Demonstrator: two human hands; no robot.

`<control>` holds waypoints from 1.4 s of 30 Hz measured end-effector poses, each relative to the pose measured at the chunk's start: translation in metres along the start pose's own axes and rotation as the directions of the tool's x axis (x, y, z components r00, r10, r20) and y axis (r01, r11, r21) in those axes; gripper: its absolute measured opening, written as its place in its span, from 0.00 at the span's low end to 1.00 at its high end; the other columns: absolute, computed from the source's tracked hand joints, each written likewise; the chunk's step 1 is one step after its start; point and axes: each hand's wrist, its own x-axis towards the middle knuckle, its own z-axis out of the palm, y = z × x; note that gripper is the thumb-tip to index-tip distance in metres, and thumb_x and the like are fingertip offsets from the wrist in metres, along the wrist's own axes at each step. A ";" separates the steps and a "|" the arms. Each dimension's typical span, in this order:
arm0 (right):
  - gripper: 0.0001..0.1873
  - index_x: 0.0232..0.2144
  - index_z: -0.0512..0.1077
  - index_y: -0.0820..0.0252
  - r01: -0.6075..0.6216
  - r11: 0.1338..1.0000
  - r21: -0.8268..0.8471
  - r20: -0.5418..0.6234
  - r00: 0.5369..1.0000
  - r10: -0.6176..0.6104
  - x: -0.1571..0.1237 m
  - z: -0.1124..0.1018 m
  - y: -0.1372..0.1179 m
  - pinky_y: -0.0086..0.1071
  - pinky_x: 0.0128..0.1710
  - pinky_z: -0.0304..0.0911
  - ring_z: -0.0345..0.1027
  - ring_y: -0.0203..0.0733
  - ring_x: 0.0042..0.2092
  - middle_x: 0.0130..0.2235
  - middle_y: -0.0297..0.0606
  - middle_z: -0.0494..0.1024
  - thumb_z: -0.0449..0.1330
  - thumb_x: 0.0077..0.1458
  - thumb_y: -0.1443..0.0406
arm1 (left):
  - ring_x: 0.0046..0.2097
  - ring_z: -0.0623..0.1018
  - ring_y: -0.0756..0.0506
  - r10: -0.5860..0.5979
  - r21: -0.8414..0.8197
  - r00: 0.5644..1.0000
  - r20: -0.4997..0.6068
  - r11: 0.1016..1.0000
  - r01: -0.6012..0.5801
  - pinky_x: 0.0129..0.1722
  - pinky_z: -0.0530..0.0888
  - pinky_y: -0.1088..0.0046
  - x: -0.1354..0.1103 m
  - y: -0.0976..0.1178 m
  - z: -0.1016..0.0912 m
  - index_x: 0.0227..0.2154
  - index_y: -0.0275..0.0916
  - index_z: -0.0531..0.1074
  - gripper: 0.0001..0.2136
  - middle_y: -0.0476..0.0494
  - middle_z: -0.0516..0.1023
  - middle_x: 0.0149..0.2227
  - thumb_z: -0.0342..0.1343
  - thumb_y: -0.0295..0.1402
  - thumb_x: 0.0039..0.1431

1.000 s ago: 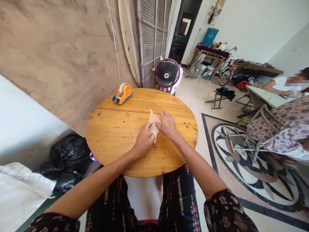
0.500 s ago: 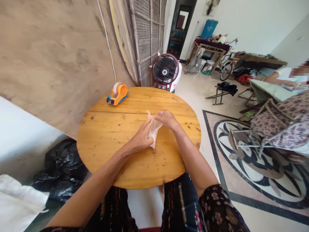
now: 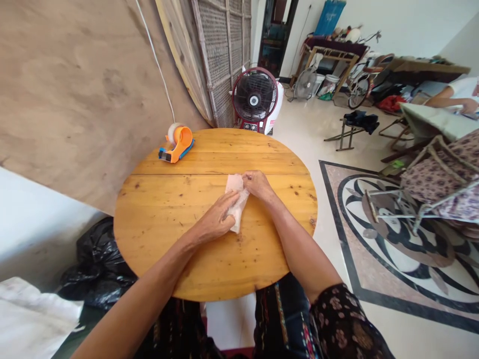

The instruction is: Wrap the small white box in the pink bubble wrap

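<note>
Fingers of the right hand [image 3: 258, 183] were curled, pinching the upper right corner of a pale pink packet [image 3: 241, 202]; those of the left hand [image 3: 215, 219] lay extended across its middle, thumb apart, hiding part of it. Packet lay near the middle of a round wooden table [image 3: 160, 214].

Writing: pale characters on the blue container [image 3: 330, 17] and a red mark on the white body behind the dark-red fan [image 3: 255, 94], both too small to read.

Surroundings: orange tape dispenser [image 3: 181, 144] at the table's far left edge, well apart from both hands; fan just beyond the far rim; black bags [image 3: 99, 254] beside the table at left; another person's arm [image 3: 441, 98] at far right.

Change over 0.5 s: packet's far end, previously drawn to a narrow upturned tip, was broader and squarer; left hand remained on it.
</note>
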 end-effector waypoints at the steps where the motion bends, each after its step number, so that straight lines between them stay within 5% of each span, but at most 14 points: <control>1: 0.11 0.31 0.77 0.60 0.028 0.999 0.021 0.007 1.000 -0.028 0.000 0.001 0.000 0.25 0.31 0.60 0.68 0.36 0.32 0.29 0.33 0.77 0.55 0.49 0.68 | 0.67 0.58 0.37 0.003 0.003 1.000 0.002 1.000 -0.003 0.65 0.56 0.51 0.000 0.001 0.000 0.61 0.36 0.60 0.31 0.36 0.58 0.66 0.46 0.26 0.50; 6: 0.15 0.41 0.76 0.59 0.111 0.978 0.178 -0.015 0.994 -0.110 0.003 0.007 -0.001 0.28 0.38 0.65 0.71 0.37 0.38 0.38 0.36 0.80 0.58 0.50 0.68 | 0.67 0.57 0.39 0.022 0.015 1.000 0.018 1.000 -0.022 0.66 0.55 0.53 0.000 0.002 -0.002 0.62 0.37 0.59 0.32 0.37 0.57 0.66 0.46 0.25 0.50; 13: 0.11 0.31 0.77 0.62 0.091 0.874 0.477 0.010 0.994 -0.109 0.009 0.015 0.002 0.27 0.29 0.62 0.67 0.34 0.28 0.28 0.34 0.77 0.60 0.48 0.61 | 0.67 0.56 0.39 0.001 0.032 0.998 0.069 0.999 -0.003 0.66 0.54 0.53 0.001 0.005 -0.003 0.62 0.33 0.59 0.32 0.34 0.55 0.66 0.45 0.26 0.50; 19: 0.11 0.23 0.71 0.61 -0.040 0.776 0.629 0.038 0.999 0.021 0.006 0.013 -0.007 0.26 0.21 0.53 0.58 0.31 0.22 0.20 0.28 0.69 0.61 0.44 0.58 | 0.67 0.55 0.38 -0.017 0.047 0.993 0.120 0.999 0.012 0.66 0.54 0.54 0.004 0.007 -0.010 0.61 0.33 0.60 0.31 0.36 0.55 0.67 0.45 0.27 0.50; 34: 0.17 0.28 0.70 0.61 -0.021 0.819 0.573 0.038 0.999 -0.001 0.000 -0.010 -0.012 0.26 0.26 0.57 0.59 0.31 0.25 0.24 0.29 0.69 0.63 0.41 0.53 | 0.67 0.54 0.35 -0.037 0.077 0.988 0.152 0.997 0.026 0.66 0.53 0.50 0.010 0.004 -0.013 0.61 0.31 0.59 0.32 0.33 0.56 0.66 0.47 0.29 0.51; 42: 0.22 0.24 0.68 0.59 -0.133 0.961 0.243 0.155 0.983 0.097 -0.016 -0.052 -0.014 0.26 0.19 0.54 0.62 0.34 0.22 0.19 0.31 0.68 0.61 0.47 0.46 | 0.67 0.55 0.35 -0.041 0.071 0.989 0.141 0.997 0.031 0.66 0.53 0.51 0.009 0.012 -0.016 0.62 0.34 0.58 0.32 0.36 0.57 0.66 0.47 0.29 0.51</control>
